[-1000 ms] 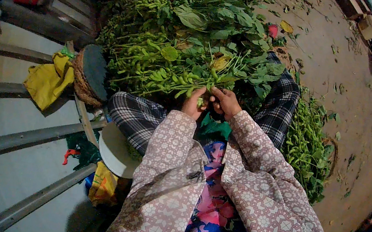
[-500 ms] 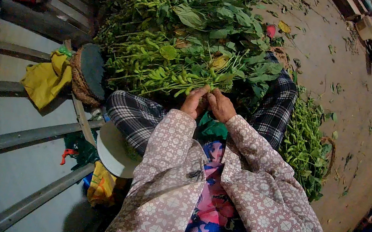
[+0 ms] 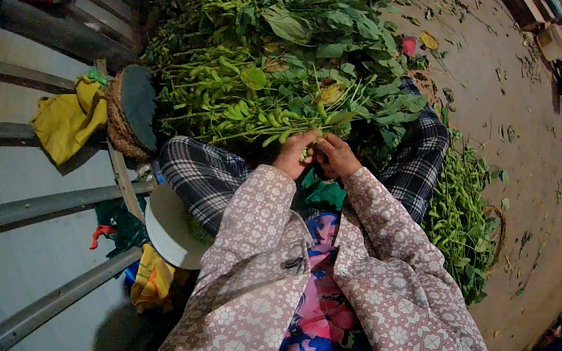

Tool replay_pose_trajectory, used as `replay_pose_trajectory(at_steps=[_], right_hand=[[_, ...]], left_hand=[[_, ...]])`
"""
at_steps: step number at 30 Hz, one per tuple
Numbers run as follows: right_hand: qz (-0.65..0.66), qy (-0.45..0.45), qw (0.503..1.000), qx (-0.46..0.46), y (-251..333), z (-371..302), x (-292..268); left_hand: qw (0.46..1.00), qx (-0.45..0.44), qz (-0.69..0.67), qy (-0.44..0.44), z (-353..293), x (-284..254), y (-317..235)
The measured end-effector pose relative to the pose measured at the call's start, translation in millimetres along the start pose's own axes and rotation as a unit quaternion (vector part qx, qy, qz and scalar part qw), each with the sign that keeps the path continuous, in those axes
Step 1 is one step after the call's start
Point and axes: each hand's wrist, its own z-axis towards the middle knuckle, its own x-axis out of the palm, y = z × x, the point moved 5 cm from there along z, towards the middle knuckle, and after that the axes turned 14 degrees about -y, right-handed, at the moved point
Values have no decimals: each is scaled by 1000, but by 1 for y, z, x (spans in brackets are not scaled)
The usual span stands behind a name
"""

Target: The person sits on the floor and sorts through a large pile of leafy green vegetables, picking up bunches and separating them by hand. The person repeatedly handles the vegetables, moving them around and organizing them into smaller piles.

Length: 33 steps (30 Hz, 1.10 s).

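Both hands meet at the near edge of a large heap of leafy green bean plants (image 3: pixel 303 45) lying across my lap. My left hand (image 3: pixel 293 155) is closed, with small green bean pods (image 3: pixel 306 155) showing between its fingers. Right beside it, my right hand (image 3: pixel 338 159) is also closed, its fingertips pressed together at the base of a pod-laden stalk (image 3: pixel 283 118). What the right fingertips grip is hidden. Below the hands, green cloth (image 3: pixel 321 191) shows between my knees.
At left stand a round woven seat (image 3: pixel 130 109) with a dark top, a yellow cloth (image 3: pixel 71 118) and a white bowl (image 3: pixel 171 231). Ridged metal panelling (image 3: pixel 30 208) runs along that side. More podded plants (image 3: pixel 464 214) lie beyond my right knee, on a brown floor (image 3: pixel 547 183) with scattered leaves.
The right hand has turned slightly and its fingers have curled in more. Green pods now show between the left fingers. The plant heap looks the same.
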Motion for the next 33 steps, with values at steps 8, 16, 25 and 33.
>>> replay_pose_trajectory(at_steps=[8,16,25,33], right_hand=[[-206,-117,948,-210,-6,27,-10],[-283,-147,903,-288,73,26,24],[-337,0,895,-292,76,66,68],[-256,-29,909,-328,61,45,32]], left_hand=[[997,47,61,12,3,-6,-2],[989,-14,-150,3,25,-20,22],[988,-78,-130,30,-4,-27,12],[981,-30,-187,48,-33,-19,-38]])
